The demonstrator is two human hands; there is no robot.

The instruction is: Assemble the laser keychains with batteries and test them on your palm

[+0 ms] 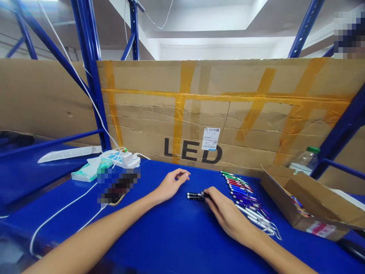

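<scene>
My right hand [224,211] is closed, with thumb and fingers pinching a black pen [205,195] with silver trim just above the blue tabletop [171,236]. Beside its fingertips lie black pens [194,196] with silver bands, pointing left; their right ends are partly covered. My left hand [173,185] rests to the left, its fingers loosely bent and the thumb slightly apart, with nothing visible in them. Right of my right hand runs a row of pens grouped by colour: green pens [229,175], red pens [238,183], blue pens [242,192] and silver pens [253,216] with pale cord loops.
An open cardboard box [288,207] with small items stands at the right, a green-capped bottle [306,160] behind it. At left are a power strip [125,159], a tissue pack [91,170] and a blurred phone [121,188]. A taped cardboard wall [148,114] closes the back.
</scene>
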